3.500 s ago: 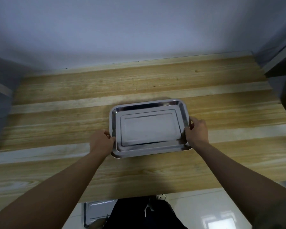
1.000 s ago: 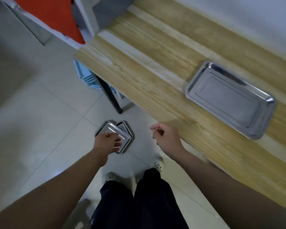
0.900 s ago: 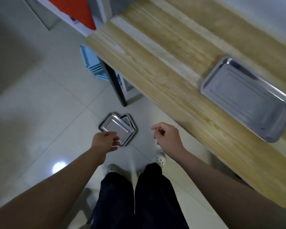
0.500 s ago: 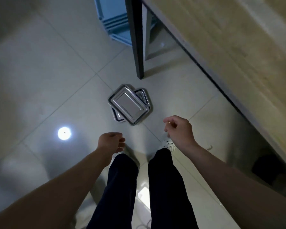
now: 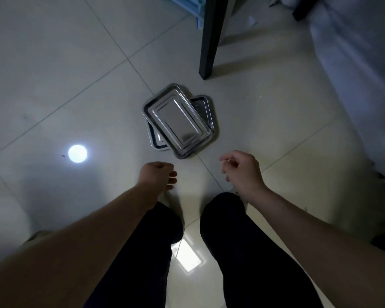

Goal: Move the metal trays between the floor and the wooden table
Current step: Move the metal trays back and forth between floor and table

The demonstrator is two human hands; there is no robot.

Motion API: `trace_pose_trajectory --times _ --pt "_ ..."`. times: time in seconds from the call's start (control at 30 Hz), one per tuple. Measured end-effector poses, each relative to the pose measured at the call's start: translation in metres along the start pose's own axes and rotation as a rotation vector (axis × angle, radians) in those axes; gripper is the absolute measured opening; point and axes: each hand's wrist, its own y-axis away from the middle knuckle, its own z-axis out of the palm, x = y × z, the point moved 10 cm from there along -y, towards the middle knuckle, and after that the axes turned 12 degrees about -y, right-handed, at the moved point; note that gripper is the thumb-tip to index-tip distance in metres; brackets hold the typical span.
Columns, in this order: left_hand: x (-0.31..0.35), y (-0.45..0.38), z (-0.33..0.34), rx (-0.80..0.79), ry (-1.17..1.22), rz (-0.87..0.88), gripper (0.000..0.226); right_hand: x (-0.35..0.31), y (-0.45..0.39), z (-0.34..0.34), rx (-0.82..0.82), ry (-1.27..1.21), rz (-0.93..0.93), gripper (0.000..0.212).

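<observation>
Two metal trays lie stacked askew on the tiled floor. The top tray (image 5: 177, 120) sits diagonally over the lower tray (image 5: 202, 107), of which only corners show. My left hand (image 5: 157, 175) hovers just below and left of the stack, fingers loosely curled, holding nothing. My right hand (image 5: 242, 170) hovers to the lower right of the stack, fingers apart and empty. Neither hand touches a tray. The wooden tabletop is out of view.
A black table leg (image 5: 210, 38) stands on the floor just behind the trays. Blue stacked items (image 5: 187, 5) sit beyond it. A pale blurred surface (image 5: 360, 74) fills the right edge. My dark-trousered legs (image 5: 242, 252) stand below the hands.
My view has tilted down from the tabletop to the floor. The tray left on the table is out of view. Both hands have dropped closer to the stacked trays.
</observation>
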Motion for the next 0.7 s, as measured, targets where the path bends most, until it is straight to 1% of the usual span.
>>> trace_pose_trajectory --times 0.27,0.33,0.47,0.53,0.63,0.7 --pt "-0.01 -0.096 0.013 0.045 0.031 0.042 0.017 0.047 -0.09 0.036 0.013 0.04 -0.074 0.02" --pt "-0.01 -0.122 0.017 0.06 0.045 0.056 0.015 0.056 -0.116 0.044 0.016 0.032 -0.094 0.021" --pt "-0.011 -0.181 0.027 0.098 0.033 0.088 0.01 0.078 -0.17 0.061 0.013 0.046 -0.127 0.017" --pt "-0.013 -0.215 0.029 0.145 0.017 0.095 0.015 0.089 -0.198 0.066 0.026 0.06 -0.151 0.018" --pt "-0.015 -0.262 0.028 0.264 -0.02 0.09 0.033 0.102 -0.238 0.069 0.072 0.093 -0.184 0.02" --pt "-0.017 -0.288 0.028 0.316 -0.013 0.083 0.036 0.109 -0.26 0.073 0.092 0.132 -0.205 0.019"
